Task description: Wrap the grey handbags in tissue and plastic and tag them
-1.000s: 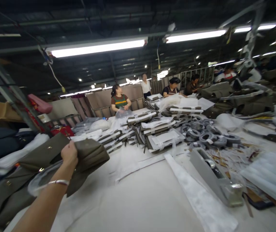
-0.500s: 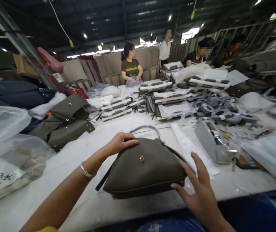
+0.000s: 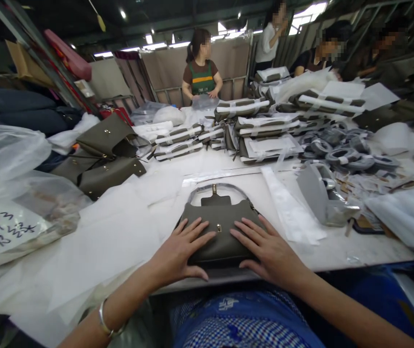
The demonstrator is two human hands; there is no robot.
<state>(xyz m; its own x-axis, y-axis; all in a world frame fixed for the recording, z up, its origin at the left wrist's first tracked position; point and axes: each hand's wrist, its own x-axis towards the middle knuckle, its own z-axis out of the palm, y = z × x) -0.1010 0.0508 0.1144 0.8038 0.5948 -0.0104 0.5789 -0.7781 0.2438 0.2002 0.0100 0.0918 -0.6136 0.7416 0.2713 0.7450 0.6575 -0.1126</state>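
An olive-brown handbag point(image 3: 221, 215) lies flat at the table's near edge, its gold clasp facing up. Its wrapped handle point(image 3: 234, 187) arches away from me, and a flap with a gold fitting point(image 3: 214, 193) shows inside that loop. My left hand point(image 3: 183, 249) rests on the bag's left side, fingers spread. On the right side my right hand point(image 3: 264, 244) lies the same way, fingers stretched toward the clasp. Neither hand is closed around anything. Both palms partly cover the front panel.
Olive bags point(image 3: 108, 145) are heaped at the left beside a clear plastic sack point(image 3: 21, 222). Wrapped bags point(image 3: 268, 125) are stacked at the back. A tape dispenser point(image 3: 326, 193), tape-like rolls point(image 3: 342, 154) and white foam sheets point(image 3: 409, 208) lie rightward. A co-worker point(image 3: 201, 72) stands across the table.
The handbag has been turned and laid flat, closer to the table's near edge. My hands have gone from its top corner and right side to flat on its front panel.
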